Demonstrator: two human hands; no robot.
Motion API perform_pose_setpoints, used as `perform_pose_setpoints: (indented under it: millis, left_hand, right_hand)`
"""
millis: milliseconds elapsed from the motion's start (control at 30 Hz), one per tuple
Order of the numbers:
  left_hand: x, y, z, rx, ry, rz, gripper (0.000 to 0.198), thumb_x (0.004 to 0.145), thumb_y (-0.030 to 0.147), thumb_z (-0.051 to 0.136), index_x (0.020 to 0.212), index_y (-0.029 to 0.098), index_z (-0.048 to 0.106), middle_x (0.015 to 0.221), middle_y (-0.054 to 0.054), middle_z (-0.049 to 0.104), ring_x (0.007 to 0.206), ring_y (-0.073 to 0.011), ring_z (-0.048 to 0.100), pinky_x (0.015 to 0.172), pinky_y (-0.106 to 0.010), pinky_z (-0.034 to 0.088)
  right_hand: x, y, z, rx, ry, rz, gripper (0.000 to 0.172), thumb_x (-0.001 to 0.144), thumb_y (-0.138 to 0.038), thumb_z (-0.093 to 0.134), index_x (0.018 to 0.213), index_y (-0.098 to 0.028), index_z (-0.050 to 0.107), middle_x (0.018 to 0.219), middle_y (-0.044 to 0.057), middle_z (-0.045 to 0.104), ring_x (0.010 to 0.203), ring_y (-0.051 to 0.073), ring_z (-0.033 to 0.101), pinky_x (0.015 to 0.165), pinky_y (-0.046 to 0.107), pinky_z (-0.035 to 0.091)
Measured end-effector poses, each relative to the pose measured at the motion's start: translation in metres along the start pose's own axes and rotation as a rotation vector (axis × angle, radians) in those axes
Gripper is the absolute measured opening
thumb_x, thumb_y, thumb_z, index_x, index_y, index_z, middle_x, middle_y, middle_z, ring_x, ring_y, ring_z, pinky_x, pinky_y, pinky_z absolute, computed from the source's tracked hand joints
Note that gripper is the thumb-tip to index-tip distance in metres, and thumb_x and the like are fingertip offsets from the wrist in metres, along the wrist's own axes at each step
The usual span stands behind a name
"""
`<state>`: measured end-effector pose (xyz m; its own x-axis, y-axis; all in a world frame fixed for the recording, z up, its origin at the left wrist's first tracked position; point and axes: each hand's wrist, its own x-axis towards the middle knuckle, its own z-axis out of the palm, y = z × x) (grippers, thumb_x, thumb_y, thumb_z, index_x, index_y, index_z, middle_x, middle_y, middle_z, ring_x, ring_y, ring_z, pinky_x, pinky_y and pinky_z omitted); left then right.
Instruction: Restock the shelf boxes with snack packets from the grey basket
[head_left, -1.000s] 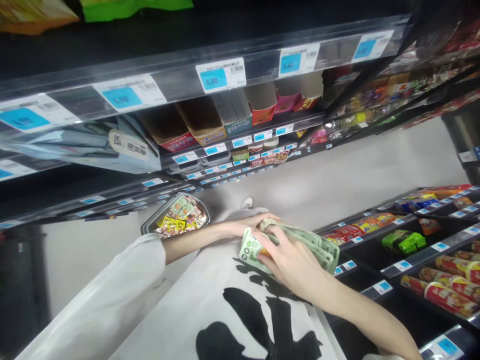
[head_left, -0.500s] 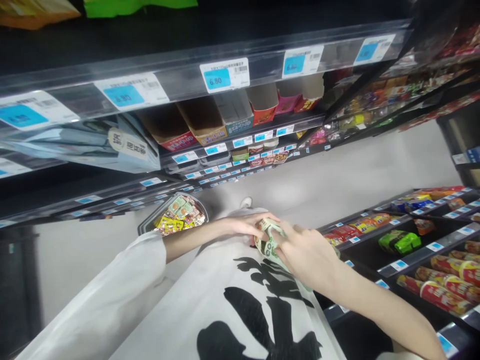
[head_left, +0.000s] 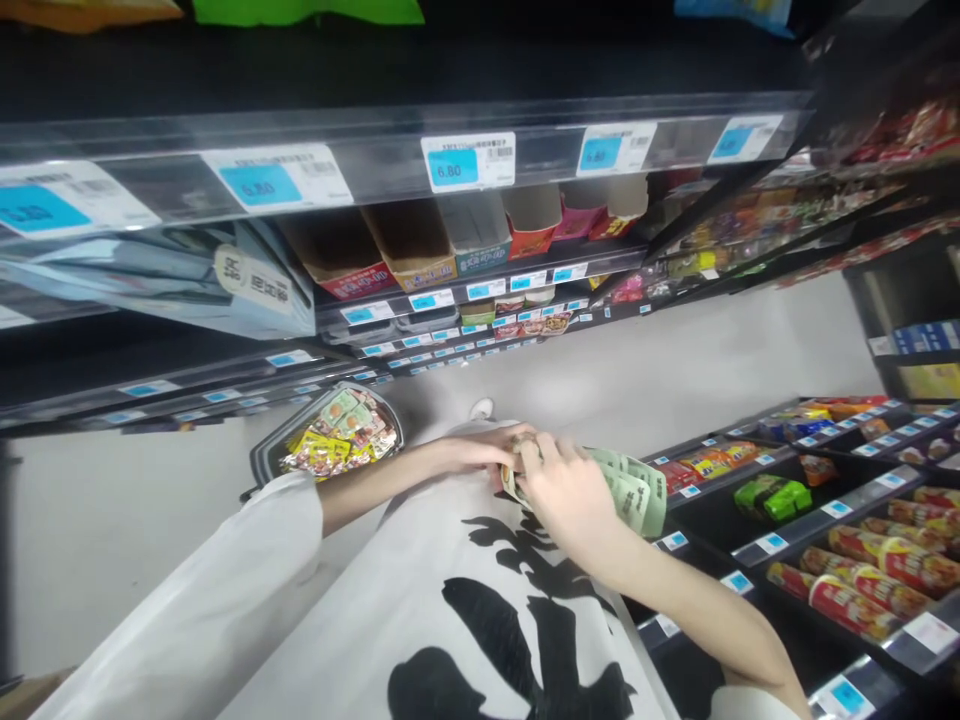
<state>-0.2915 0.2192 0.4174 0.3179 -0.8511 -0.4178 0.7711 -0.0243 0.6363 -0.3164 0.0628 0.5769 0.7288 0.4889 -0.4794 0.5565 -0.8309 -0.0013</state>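
Observation:
In front of my white shirt, both hands meet around several light-green snack packets (head_left: 637,492) with dark lettering. My right hand (head_left: 564,490) is closed over them, and the packets fan out from behind it to the right. My left hand (head_left: 491,447) comes in from the left and grips the other end of the same packets; its fingers are partly hidden. Down to the left stands a dark shopping basket (head_left: 264,462) holding yellow, green and reddish snack packets (head_left: 341,440).
A shelf (head_left: 375,160) with price labels runs across close in front. Open cardboard boxes (head_left: 412,245) and a pale blue box (head_left: 262,290) sit below it. Low racks on the right hold red canisters (head_left: 855,605) and a green packet (head_left: 772,498). Grey floor (head_left: 675,370) lies between.
My right hand has turned and shifted slightly left, and the green packets now spread out to its right. The view has shifted a little; both hands stay together at the packets.

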Motion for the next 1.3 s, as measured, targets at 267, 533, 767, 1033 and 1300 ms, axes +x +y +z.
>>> perform_pose_setpoints:
  millis: [267,533,767,1033,1300]
  left_hand:
    - [-0.001,-0.004,-0.003,-0.052,0.003,-0.001,0.077,0.073,0.028,0.080,0.143,0.027,0.047,0.119,-0.007,0.060,0.081,-0.0175,0.068,0.053,-0.021,0.054]
    - [-0.004,-0.016,-0.005,-0.065,0.116,-0.049,0.071,0.075,0.033,0.077,0.142,0.034,0.054,0.098,0.000,0.068,0.066,-0.0158,0.064,0.053,-0.025,0.053]
    - [-0.007,-0.016,-0.009,-0.113,0.146,-0.030,0.081,0.072,0.047,0.080,0.146,0.047,0.048,0.106,0.001,0.073,0.059,-0.0141,0.063,0.051,-0.025,0.053]
    - [-0.002,-0.014,0.000,-0.118,0.194,-0.002,0.091,0.067,0.048,0.085,0.148,0.048,0.042,0.112,-0.003,0.071,0.065,-0.0181,0.068,0.047,-0.024,0.051]
    - [-0.003,-0.011,0.007,-0.119,0.233,0.037,0.084,0.067,0.047,0.085,0.141,0.029,0.050,0.122,-0.011,0.067,0.067,-0.0172,0.066,0.043,-0.021,0.045]
  right_hand:
    - [-0.007,0.012,0.023,0.007,0.262,-0.114,0.017,0.102,-0.021,0.055,0.105,-0.011,0.069,0.102,0.014,0.069,0.099,0.031,0.056,0.085,0.046,0.046]
    - [-0.012,0.012,0.015,0.249,0.500,0.031,0.041,0.104,-0.038,0.055,0.134,-0.009,0.060,0.145,0.017,0.059,0.139,0.032,0.047,0.114,0.050,0.045]
    - [-0.043,0.019,0.036,0.389,0.553,0.210,0.051,0.101,-0.034,0.056,0.147,-0.010,0.051,0.156,0.016,0.051,0.147,0.035,0.042,0.117,0.058,0.047]
    - [-0.040,0.025,0.053,0.513,0.681,0.141,0.046,0.099,-0.020,0.051,0.145,-0.016,0.051,0.151,0.014,0.057,0.148,0.029,0.043,0.119,0.052,0.048]
    - [-0.048,0.022,0.056,0.540,0.734,0.104,0.048,0.101,-0.028,0.051,0.148,-0.018,0.046,0.154,0.014,0.053,0.151,0.031,0.037,0.120,0.057,0.043]
